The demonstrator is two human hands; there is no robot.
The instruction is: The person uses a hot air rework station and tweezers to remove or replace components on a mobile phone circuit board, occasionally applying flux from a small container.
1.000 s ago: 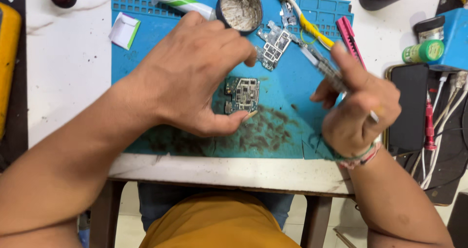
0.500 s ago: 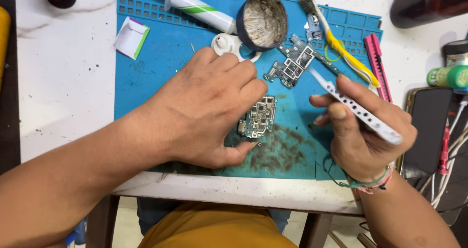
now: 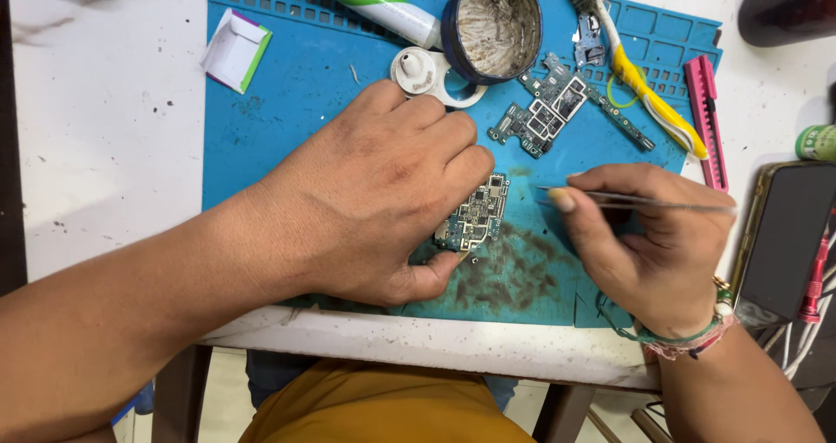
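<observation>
The left hand (image 3: 383, 195) is lying knuckles-up on the blue work mat (image 3: 296, 121), with its fingers curled and the thumb and fingertips pinning a small circuit board (image 3: 475, 215) flat against the mat. The board is sitting near the front middle of the mat, just above a dark, smudged patch, and part of it is hidden under the fingers. The right hand (image 3: 649, 247) is resting on the mat to the right of the board, closed in a pinch around a pair of thin metal tweezers (image 3: 636, 201); the tweezers are lying nearly level, with the tips pointing left toward the board but apart from it. A second, larger circuit board (image 3: 544, 112) is lying farther back on the mat, well clear of both hands. Behind it a round tin (image 3: 490, 25) with grey residue is standing, with a white tube (image 3: 370, 1) touching it on the left and a white plastic cap (image 3: 422, 70) just in front. A yellow-handled brush (image 3: 631, 73) and a pink utility knife (image 3: 705, 117) are lying along the right edge of the mat. A dark phone (image 3: 784, 234) is lying on the white table to the right of the mat.
</observation>
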